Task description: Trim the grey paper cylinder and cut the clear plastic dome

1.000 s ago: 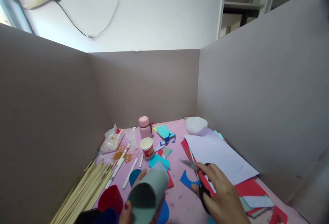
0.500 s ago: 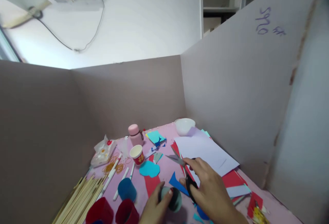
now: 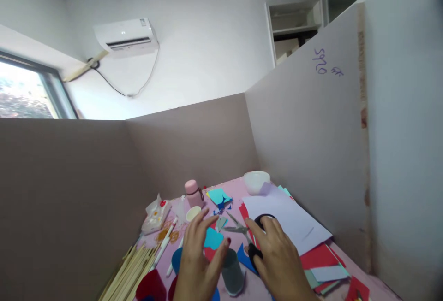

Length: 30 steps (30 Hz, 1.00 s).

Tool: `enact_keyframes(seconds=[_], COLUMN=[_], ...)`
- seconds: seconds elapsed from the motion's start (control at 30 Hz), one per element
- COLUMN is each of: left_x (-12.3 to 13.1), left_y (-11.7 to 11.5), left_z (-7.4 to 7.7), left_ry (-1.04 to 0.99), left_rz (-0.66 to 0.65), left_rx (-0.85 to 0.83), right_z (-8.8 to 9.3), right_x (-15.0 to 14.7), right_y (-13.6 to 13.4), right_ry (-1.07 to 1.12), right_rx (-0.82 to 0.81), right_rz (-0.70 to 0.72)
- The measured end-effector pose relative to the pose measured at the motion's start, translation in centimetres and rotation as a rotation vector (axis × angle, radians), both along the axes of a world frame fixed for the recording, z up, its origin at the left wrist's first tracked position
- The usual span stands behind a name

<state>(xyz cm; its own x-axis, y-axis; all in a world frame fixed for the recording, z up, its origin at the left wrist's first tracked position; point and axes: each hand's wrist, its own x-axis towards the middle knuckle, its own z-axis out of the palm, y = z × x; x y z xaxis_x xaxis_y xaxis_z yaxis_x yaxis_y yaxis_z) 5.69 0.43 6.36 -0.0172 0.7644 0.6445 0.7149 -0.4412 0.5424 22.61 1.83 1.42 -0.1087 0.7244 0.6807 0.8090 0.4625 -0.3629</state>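
In the frame's lower centre, a grey-green tube (image 3: 232, 271) sits between the left hand (image 3: 198, 257), empty with fingers spread, and the right hand (image 3: 278, 252), gripping open-bladed scissors (image 3: 245, 230); a careless sweep (both are near) could dent or nick it.

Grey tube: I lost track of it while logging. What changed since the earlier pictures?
The left hand has let go of the grey tube, which moved rightward, nearer the blue paper scrap; the hand is open beside it. The right hand still holds the scissors; the pink bottle stayed put.
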Motion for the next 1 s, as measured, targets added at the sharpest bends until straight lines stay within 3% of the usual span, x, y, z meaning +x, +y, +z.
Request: enact_keyframes(seconds=[0.07, 0.17, 0.27, 0.37, 0.5, 0.6, 0.7, 0.8, 0.9, 1.0], left_x=[0.7, 0.4, -0.8, -1.8, -2.3, -2.6, -3.0, -3.0, -2.1, -0.9], left_y=[0.0, 0.2, 0.9, 3.1, 7.6, 9.2, 8.0, 4.9, 2.2, 1.2], left_z=[1.5, 2.4, 2.6, 1.9, -0.9, -3.0, -4.7, -7.0, -9.9, -12.2], left_ry=[0.039, 0.011, -0.077, -0.114, -0.024, 0.012, -0.014, -0.063, -0.109, -0.187], left_rz=[-0.006, 0.013, 0.092, 0.126, -0.019, -0.076, -0.068, -0.049, -0.042, -0.032], left_rx=[0.025, 0.052, 0.039, -0.113, -0.406, -0.517, -0.530, -0.544, -0.547, -0.523], right_z=[0.2, 0.4, 0.5, 0.7, 1.1, 1.2, 1.1, 0.9, 0.7, 0.4], right_x=[-0.4, -0.4, 0.4, 1.4, 2.3, 2.8, 3.3, 3.3, 2.6, 1.3], right_y=[-0.4, -0.6, -0.3, 0.0, 0.1, 0.2, 0.6, 1.2, 1.9, 2.1], right_ry=[0.032, 0.062, 0.058, 0.068, 0.101, 0.126, 0.159, 0.215, 0.260, 0.258], right_rx=[0.028, 0.035, 0.003, -0.040, -0.071, -0.081, -0.082, -0.125, -0.216, -0.274], right_rz=[0.011, 0.052, 0.085, 0.067, 0.037, 0.045, 0.027, 0.000, 0.010, 0.067])
